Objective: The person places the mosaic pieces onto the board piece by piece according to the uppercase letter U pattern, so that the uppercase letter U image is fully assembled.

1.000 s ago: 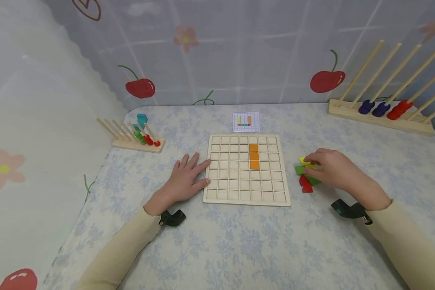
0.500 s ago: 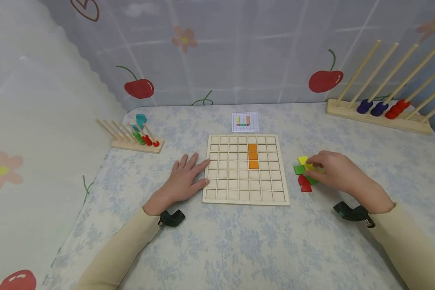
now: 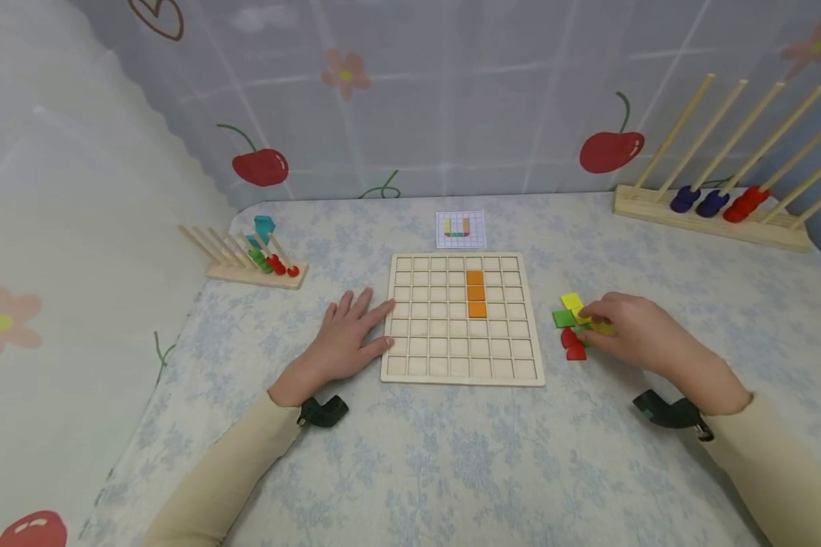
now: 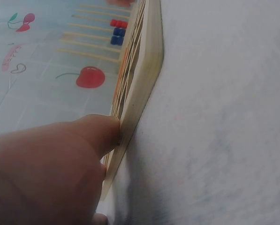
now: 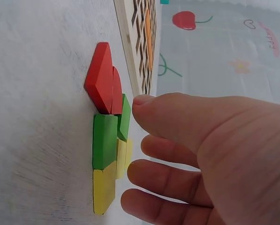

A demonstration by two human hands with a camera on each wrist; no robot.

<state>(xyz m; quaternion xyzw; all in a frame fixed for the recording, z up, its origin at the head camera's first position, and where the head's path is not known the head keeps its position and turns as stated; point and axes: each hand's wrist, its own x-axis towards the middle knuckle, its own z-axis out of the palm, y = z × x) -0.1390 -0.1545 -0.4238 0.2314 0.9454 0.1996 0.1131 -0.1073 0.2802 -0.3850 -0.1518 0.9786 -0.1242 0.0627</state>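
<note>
While the left hand [image 3: 347, 339] lies spread against the board [image 3: 429, 368], here's the right hand [image 3: 639, 334], fingers loosely parted, hovering over the tiles [image 5: 104, 140], bunched beside the board's right edge!

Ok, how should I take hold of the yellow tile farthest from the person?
Probably pinch the farthest yellow tile across its left and right edges, coming down from above at its far end. It lies flat; those edges look open there, while its near edge meets or nearly meets another yellow tile.
</note>
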